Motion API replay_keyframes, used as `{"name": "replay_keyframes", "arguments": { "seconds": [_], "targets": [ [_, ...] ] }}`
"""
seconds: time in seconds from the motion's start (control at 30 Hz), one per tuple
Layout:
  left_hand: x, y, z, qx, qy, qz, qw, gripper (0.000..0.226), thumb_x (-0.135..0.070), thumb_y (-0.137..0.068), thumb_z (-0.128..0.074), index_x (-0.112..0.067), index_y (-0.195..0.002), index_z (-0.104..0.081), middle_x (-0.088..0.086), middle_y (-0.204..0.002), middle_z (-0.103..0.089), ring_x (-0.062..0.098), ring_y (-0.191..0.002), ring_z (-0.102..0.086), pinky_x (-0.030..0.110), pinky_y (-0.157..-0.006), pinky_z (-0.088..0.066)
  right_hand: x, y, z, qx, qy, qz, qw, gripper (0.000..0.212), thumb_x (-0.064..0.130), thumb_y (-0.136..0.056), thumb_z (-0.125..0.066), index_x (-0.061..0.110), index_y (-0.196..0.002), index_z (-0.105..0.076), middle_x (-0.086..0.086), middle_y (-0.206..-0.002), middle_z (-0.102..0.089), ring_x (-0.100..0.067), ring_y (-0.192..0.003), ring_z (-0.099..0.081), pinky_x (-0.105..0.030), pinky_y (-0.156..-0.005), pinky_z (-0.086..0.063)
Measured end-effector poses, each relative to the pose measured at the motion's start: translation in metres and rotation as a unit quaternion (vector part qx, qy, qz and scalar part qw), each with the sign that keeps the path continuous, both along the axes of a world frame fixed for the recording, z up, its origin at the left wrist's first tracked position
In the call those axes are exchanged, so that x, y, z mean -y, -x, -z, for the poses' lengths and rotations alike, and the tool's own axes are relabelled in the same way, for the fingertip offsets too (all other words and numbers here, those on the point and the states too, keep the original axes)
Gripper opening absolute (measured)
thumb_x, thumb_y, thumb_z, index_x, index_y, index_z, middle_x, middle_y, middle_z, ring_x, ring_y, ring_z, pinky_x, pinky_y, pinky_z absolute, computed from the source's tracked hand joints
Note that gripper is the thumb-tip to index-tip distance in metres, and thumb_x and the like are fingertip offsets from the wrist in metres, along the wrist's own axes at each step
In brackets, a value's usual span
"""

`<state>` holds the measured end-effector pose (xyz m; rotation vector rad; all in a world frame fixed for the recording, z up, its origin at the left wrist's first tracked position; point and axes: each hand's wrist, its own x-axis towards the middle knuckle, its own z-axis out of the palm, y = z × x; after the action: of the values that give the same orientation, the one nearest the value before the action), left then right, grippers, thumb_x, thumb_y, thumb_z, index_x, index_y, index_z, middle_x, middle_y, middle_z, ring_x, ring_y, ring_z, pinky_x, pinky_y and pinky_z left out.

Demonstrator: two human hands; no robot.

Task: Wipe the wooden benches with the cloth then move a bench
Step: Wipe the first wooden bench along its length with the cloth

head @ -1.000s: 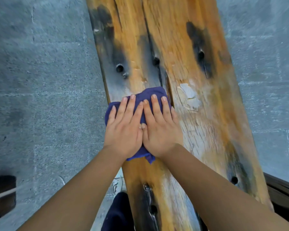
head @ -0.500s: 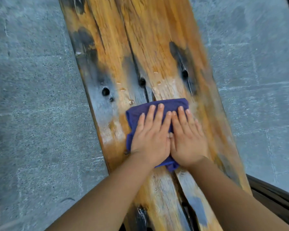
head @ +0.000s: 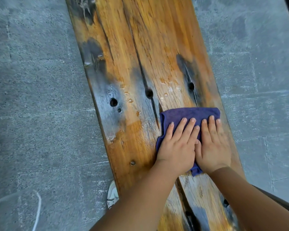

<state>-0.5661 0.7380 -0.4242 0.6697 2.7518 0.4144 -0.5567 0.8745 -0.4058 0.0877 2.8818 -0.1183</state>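
A long wooden bench point(head: 140, 55) of orange planks with dark stains and bolt holes runs from the top of the view down to the bottom right. A folded purple cloth point(head: 187, 115) lies flat on its right plank. My left hand point(head: 177, 144) and my right hand point(head: 213, 144) press on the cloth side by side, fingers straight and pointing up the bench. The hands cover most of the cloth; its far edge and a near corner stick out.
Grey stone paving point(head: 40, 114) lies on both sides of the bench. A white shoe tip point(head: 112, 194) shows beside the bench's left edge. A white cord point(head: 37, 212) lies at bottom left. A dark bar point(head: 277, 202) crosses the bottom right corner.
Both hands slid the cloth across the bench from the left plank to the right plank, leaving a wet sheen behind it.
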Motion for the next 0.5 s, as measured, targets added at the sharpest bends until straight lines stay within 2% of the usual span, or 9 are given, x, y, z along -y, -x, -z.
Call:
{"name": "replay_keyframes", "arguments": {
  "seconds": [0.2,0.5],
  "targets": [
    [-0.004,-0.009,-0.007,0.03,-0.007,-0.063,0.998,0.056,-0.041,-0.099,-0.023,-0.028,-0.153,-0.023,0.002,-0.164,-0.011,0.029,-0.15,-0.005,0.051,-0.119,0.002,-0.003,0.0,0.002,0.0,0.005,-0.008,1.0,0.069,0.041,-0.093,-0.027,-0.001,-0.148,-0.029,-0.021,-0.157,-0.019,-0.034,-0.148,-0.009,-0.053,-0.117,-0.02],
    [-0.019,-0.003,-0.009,0.038,0.027,-0.07,0.996,0.059,-0.044,-0.098,-0.024,-0.029,-0.155,-0.016,0.001,-0.164,-0.001,0.029,-0.15,0.008,0.053,-0.119,0.005,-0.019,0.01,-0.001,0.01,0.019,-0.054,0.998,0.068,0.037,-0.091,-0.028,0.0,-0.147,-0.033,-0.023,-0.156,-0.025,-0.038,-0.146,-0.018,-0.052,-0.116,-0.023]
  ]
}}
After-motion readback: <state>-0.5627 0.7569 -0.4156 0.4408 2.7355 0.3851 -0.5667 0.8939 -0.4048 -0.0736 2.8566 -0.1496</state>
